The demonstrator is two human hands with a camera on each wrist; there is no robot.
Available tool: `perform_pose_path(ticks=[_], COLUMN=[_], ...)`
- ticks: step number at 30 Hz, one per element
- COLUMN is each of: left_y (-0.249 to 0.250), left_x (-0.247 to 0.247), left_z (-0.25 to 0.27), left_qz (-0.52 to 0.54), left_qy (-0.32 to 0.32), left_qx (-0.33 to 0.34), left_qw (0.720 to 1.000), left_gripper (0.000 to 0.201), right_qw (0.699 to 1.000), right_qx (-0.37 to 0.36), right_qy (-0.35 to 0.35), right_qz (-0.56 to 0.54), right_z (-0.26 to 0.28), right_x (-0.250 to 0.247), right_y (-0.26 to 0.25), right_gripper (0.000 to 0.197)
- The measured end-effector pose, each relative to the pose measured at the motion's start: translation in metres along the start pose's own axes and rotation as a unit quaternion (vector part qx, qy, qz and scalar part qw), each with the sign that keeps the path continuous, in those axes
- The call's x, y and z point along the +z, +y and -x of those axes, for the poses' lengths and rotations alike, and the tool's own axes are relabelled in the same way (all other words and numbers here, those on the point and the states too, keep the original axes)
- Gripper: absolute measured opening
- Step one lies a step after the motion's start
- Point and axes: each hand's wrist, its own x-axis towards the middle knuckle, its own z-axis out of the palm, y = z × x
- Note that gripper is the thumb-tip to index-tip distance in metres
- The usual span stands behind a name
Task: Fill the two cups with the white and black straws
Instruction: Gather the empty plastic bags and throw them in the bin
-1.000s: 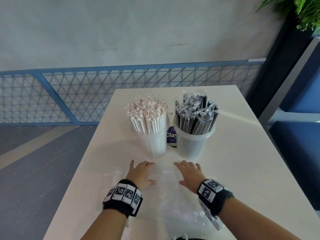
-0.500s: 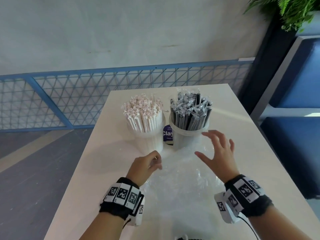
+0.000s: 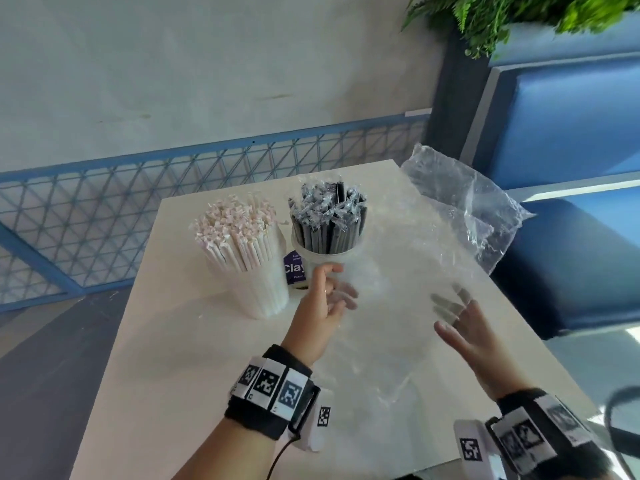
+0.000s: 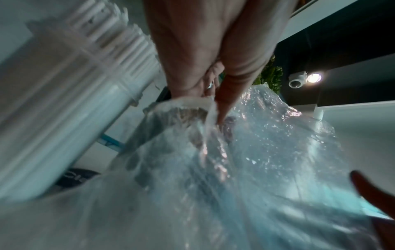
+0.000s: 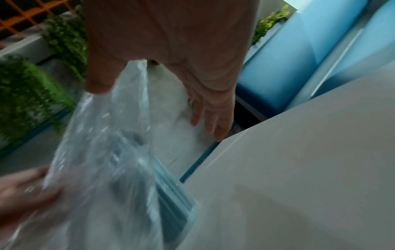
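Note:
Two clear cups stand side by side on the white table [image 3: 194, 341]. The left cup [image 3: 258, 292] is packed with white paper-wrapped straws [image 3: 235, 233]. The right cup [image 3: 323, 261] is packed with black straws [image 3: 327, 220] in clear wrappers. In front of them a large empty clear plastic bag [image 3: 450, 216] is raised off the table. My left hand [image 3: 334, 285] pinches its near left edge, thumb in front, fingers behind the film [image 4: 267, 143]. My right hand [image 3: 450, 313] has straight, spread fingers behind the film, thumb in front [image 5: 96, 81].
A purple printed card [image 3: 293, 268] stands between the cups. A blue mesh fence [image 3: 104, 202] runs behind the table. A blue padded bench [image 3: 571, 133] is to the right, with a green plant [image 3: 519, 15] above. The bag's far corner hangs past the table's right edge.
The bag, flat on the table under both hands a second ago, is now lifted and billows up to the right. Both hands have risen and moved apart.

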Motion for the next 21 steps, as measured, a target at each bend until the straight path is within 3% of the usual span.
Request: perform_pose_path(ticks=[2,4,7,10,12,16,18,21], left_y=[0.001,0.002,0.005,0.007,0.007,0.009,0.011,0.016], left_x=[0.007,0.011,0.013,0.01,0.007,0.006,0.008,0.014], left_z=[-0.001,-0.001,-0.003,-0.008,-0.013,-0.02,-0.019,-0.02], left_qz=[0.015,-0.003,-0.091,-0.075,-0.042,-0.06,-0.045,-0.07], left_qy=[-0.01,-0.043,-0.138,-0.198,-0.209,-0.207,-0.213,-0.177], left_qx=[0.014,0.042,0.074,0.049,0.028,0.013,-0.001,-0.019], left_qw=[1.0,0.998,0.983,0.976,0.977,0.977,0.976,0.982], left_gripper=[0.07,0.087,0.093,0.082,0.08,0.083,0.087,0.084], right_qw=[0.999,0.998,0.996,0.991,0.992,0.976,0.966,0.982], right_qx=[-0.013,-0.024,-0.03,-0.072,-0.099,-0.114,-0.122,-0.116], right_qy=[0.003,0.029,0.085,0.116,0.079,-0.074,-0.053,0.004], right_qz=[0.038,0.048,-0.004,-0.012,0.018,0.169,0.222,0.146], right_z=[0.003,0.005,0.01,0.015,0.019,0.026,0.026,0.024], right_x=[0.008,0.012,0.011,0.007,0.001,-0.011,-0.016,-0.026], right_y=[0.003,0.004,0.0,-0.011,-0.018,-0.027,-0.028,-0.029], right_gripper=[0.068,0.059,0.075,0.092,0.089,0.085,0.082,0.07])
